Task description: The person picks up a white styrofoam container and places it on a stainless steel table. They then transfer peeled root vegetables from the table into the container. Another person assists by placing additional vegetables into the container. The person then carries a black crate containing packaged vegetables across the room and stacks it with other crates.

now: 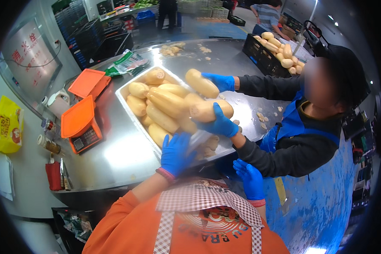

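Note:
My left hand (176,154), in a blue glove, is at the near side of a white foam box (131,119) filled with peeled lotus roots (166,101). It is slightly blurred, its fingers apart beside the nearest roots, with nothing seen in its grip. My right hand (250,179), also blue-gloved, is raised near my body below a co-worker's forearm, with nothing in it. The co-worker, in blue gloves, holds one lotus root (202,83) in each hand over the right side of the box. Lotus root pieces (211,144) lie by the box's near right corner.
Orange scales (79,119) stand left of the box, near a jar (47,143) and knives (63,174). A green plastic bag (127,63) lies behind it. A black crate (263,58) of lotus roots stands at the back right. The co-worker stands close on my right.

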Demonstrator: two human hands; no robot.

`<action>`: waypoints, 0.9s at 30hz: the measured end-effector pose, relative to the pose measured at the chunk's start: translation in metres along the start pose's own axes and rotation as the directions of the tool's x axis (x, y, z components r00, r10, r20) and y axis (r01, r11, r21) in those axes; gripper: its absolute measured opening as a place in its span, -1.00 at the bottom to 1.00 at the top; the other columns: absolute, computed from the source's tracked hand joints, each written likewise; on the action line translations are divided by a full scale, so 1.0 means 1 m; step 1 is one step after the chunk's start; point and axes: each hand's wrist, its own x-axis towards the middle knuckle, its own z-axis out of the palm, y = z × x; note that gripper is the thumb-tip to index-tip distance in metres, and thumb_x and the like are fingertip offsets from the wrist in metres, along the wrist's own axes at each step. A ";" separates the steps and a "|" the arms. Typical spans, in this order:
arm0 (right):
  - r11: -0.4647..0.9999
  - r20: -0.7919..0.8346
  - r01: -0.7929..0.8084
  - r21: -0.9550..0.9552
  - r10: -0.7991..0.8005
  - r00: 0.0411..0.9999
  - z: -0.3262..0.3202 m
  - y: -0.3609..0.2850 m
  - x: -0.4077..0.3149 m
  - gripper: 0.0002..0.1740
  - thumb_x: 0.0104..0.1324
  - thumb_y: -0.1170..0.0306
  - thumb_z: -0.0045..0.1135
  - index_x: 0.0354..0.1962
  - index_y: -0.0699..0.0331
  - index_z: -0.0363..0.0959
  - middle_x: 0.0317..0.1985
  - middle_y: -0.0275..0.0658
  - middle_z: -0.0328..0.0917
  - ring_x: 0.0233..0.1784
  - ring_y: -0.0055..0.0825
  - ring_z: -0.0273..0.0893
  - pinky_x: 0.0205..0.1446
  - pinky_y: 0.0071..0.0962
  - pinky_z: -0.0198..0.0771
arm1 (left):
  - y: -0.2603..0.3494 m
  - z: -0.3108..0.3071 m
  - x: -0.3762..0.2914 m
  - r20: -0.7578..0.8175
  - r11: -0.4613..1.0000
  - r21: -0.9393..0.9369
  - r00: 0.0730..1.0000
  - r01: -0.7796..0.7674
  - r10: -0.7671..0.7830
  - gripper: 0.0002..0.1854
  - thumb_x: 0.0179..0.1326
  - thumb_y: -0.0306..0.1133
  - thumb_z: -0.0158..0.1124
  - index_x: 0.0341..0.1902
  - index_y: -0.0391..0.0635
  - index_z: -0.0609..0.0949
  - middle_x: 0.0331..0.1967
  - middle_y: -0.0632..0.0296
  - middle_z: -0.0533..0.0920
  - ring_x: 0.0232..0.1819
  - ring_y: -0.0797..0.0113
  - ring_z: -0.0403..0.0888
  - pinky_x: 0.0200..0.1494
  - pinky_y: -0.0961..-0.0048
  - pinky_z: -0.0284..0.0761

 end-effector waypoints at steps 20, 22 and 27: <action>0.999 0.047 -0.037 0.025 0.036 0.998 0.013 -0.001 0.004 -0.44 0.54 0.21 -0.10 0.30 0.46 0.33 0.25 -0.07 0.51 0.32 -0.32 0.47 0.40 -0.34 0.29 | -0.060 -0.060 0.072 -0.314 0.994 -0.010 0.944 -0.107 0.098 -0.08 0.09 -0.10 0.47 0.51 -0.07 0.29 0.51 0.00 0.26 0.50 -0.17 0.18 0.53 0.07 0.08; 0.999 0.052 -0.034 0.020 0.033 0.998 0.014 -0.002 0.005 -0.44 0.54 0.21 -0.10 0.31 0.46 0.33 0.26 -0.07 0.50 0.32 -0.31 0.47 0.40 -0.34 0.29 | -0.064 -0.064 0.095 -0.271 0.987 0.119 0.953 -0.108 0.137 -0.11 0.07 0.08 0.44 0.47 0.07 0.37 0.49 0.08 0.30 0.49 -0.16 0.19 0.54 -0.09 -0.08; 0.998 0.014 -0.059 0.025 0.059 0.998 0.017 -0.006 0.002 -0.46 0.53 0.23 -0.08 0.28 0.47 0.37 0.23 -0.07 0.53 0.30 -0.33 0.49 0.40 -0.35 0.30 | -0.078 -0.076 0.133 0.033 0.961 0.234 0.989 -0.148 0.145 -0.12 0.04 0.24 0.40 0.41 0.11 0.44 0.43 0.15 0.39 0.48 -0.06 0.25 0.53 -0.23 -0.23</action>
